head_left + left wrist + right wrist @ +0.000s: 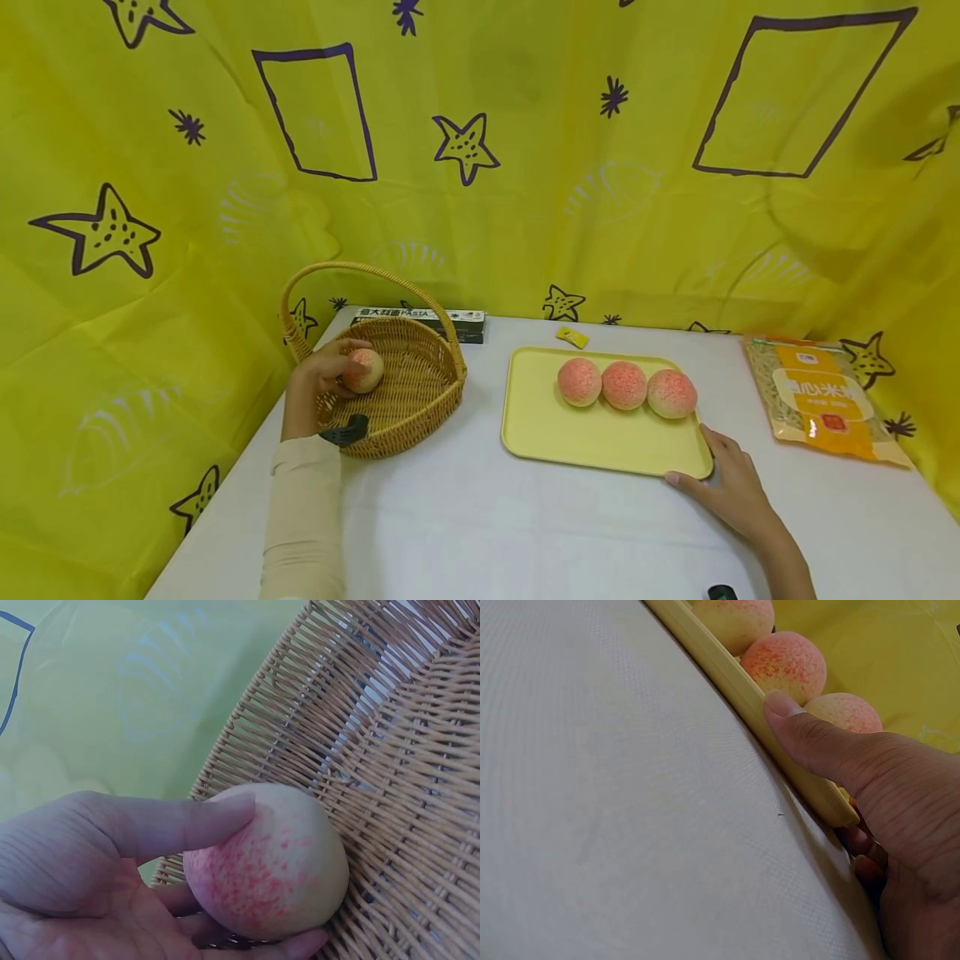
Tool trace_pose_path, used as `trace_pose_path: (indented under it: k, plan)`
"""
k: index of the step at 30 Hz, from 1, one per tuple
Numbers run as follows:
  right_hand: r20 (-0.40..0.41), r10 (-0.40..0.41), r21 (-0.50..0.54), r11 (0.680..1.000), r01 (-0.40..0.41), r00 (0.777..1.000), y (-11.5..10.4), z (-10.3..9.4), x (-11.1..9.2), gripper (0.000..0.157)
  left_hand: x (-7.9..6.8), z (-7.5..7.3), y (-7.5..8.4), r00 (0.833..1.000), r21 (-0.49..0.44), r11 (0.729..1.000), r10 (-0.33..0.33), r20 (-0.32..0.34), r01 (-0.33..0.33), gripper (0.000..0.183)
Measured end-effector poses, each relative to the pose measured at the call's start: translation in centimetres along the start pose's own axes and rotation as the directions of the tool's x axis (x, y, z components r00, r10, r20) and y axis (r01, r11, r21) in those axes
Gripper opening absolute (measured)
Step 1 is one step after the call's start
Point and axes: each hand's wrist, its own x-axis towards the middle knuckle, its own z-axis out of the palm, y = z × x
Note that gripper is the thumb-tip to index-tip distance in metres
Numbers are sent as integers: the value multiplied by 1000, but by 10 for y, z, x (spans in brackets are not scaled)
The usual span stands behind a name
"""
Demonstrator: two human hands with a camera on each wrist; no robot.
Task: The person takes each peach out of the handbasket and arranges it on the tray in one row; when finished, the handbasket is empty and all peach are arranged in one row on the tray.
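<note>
Inside the left part of a wicker basket (408, 379) with a tall handle, my left hand (326, 365) holds a pink-and-cream peach (365, 372). The left wrist view shows the thumb over the peach (270, 862) and fingers curled beneath it, close to the woven wall. My right hand (738, 492) grips the near right corner of a yellow tray (585, 437), thumb against its front edge and fingers round the side. A row of three peaches lies on this tray: a left one (579, 382), a middle one (624, 385) and a right one (672, 393).
Behind the basket lies a pasta box (471, 327). A small yellow packet (572, 337) sits beyond the tray's far edge. To the right is a bag of noodles (821, 396) with an orange label. A yellow patterned curtain (525, 225) encloses the white table (480, 533).
</note>
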Motion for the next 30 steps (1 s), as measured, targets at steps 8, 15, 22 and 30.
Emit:
trace_pose_path:
  k: [8,15,22,30]
  plan:
    - [3,5,3,1000,-5,1000,-1,1,-1,105,2,-2,-5,1000,15,1000,-16,15,16,70]
    - [-1,4,-4,1000,-4,1000,-2,0,1,104,1,-2,-1,1000,23,1000,-5,12,5,67]
    - [1,7,-7,1000,-7,1000,-2,0,0,105,0,-1,0,1000,43,999,4,12,-5,66]
    - [7,16,-10,1000,-16,1000,-2,-2,0,105,2,0,1,1000,87,996,9,27,-12,63]
